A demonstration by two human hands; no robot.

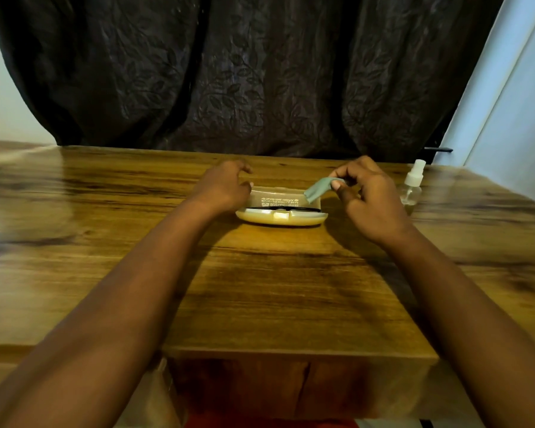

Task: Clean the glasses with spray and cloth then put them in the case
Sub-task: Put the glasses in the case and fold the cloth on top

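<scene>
Small white print ran in a few lines along the inside of the open case (280,205) lid, between the left hand (226,188) and the right hand (366,196). It stood upside down and too blurred to read.

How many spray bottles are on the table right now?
1. The spray bottle stands upright on the table, just right of the right hand, which pinches the cloth. None other shows.
</scene>
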